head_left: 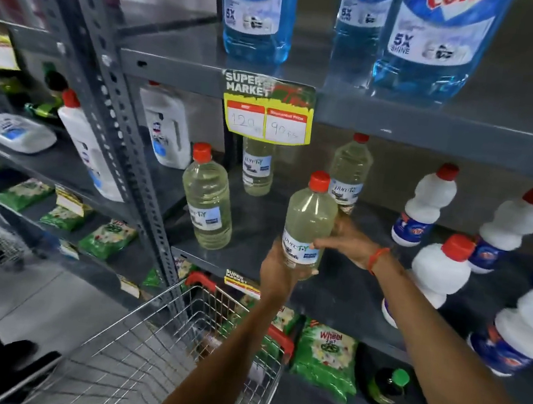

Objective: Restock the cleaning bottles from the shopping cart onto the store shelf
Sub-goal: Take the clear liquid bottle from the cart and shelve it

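A clear bottle of pale yellow liquid with a red cap [308, 217] stands at the front of the grey middle shelf [255, 227]. My left hand [274, 270] grips its base from below and my right hand [348, 239] wraps its right side. Three matching bottles are on the same shelf: one at the left front [207, 201], one behind the price tag [257, 170], one at the back [350, 172]. The wire shopping cart [150, 349] with red trim sits below my arms; its visible part looks bare.
White bottles with red caps [439, 268] fill the shelf's right side. Big blue glass-cleaner bottles [259, 11] stand on the shelf above. A yellow price tag [268, 114] hangs from that shelf edge. Green detergent packs [326, 355] lie below. A perforated upright post [122, 128] stands left.
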The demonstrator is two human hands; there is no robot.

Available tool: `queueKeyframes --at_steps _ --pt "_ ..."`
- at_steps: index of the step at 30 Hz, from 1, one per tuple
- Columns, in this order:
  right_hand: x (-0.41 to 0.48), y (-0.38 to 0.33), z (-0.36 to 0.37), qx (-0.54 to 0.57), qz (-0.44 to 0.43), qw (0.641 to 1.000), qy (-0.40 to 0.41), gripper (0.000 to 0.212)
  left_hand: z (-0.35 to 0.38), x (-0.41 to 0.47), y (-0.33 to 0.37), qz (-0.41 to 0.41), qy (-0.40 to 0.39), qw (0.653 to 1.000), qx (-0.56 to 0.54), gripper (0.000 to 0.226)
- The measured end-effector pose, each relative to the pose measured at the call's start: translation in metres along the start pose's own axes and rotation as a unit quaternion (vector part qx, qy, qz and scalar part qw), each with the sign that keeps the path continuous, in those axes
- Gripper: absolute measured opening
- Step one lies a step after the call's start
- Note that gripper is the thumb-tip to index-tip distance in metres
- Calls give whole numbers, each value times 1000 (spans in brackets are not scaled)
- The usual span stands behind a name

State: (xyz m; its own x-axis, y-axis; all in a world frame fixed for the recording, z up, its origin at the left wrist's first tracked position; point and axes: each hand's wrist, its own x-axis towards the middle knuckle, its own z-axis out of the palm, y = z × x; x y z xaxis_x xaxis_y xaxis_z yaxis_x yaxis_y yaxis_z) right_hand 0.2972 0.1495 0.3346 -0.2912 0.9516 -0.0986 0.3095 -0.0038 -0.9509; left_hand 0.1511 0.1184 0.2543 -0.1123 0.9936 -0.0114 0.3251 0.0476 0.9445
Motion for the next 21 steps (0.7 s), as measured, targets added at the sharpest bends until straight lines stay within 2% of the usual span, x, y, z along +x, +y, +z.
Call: queueKeyframes --at_steps 5,9,12,13,15,18,19,21 --pt "1 14 -2 53 7 998 -13 85 9 1 -5 15 11 999 -26 85" --pt "-7 40 16 63 12 997 40 83 0 -5 -6 44 -13 999 -26 87" --pt "-14 58 44 71 19 991 115 80 -17 -22 -17 75 -21 997 -6 93" --pt "-15 61 54 65 18 987 148 78 -25 -27 -22 92 -6 996 5 90" --pt "-12 70 72 62 8 974 218 89 -43 -31 -27 114 77 990 0 84" --pt "-4 79 94 49 28 947 317 108 -76 -8 -35 57 227 972 -32 97" --pt "-3 76 99 49 38 937 345 107 -87 4 -37 31 237 971 -29 105" --pt "-1 73 104 42 53 921 383 94 -106 28 -41 20 197 980 -5 110"
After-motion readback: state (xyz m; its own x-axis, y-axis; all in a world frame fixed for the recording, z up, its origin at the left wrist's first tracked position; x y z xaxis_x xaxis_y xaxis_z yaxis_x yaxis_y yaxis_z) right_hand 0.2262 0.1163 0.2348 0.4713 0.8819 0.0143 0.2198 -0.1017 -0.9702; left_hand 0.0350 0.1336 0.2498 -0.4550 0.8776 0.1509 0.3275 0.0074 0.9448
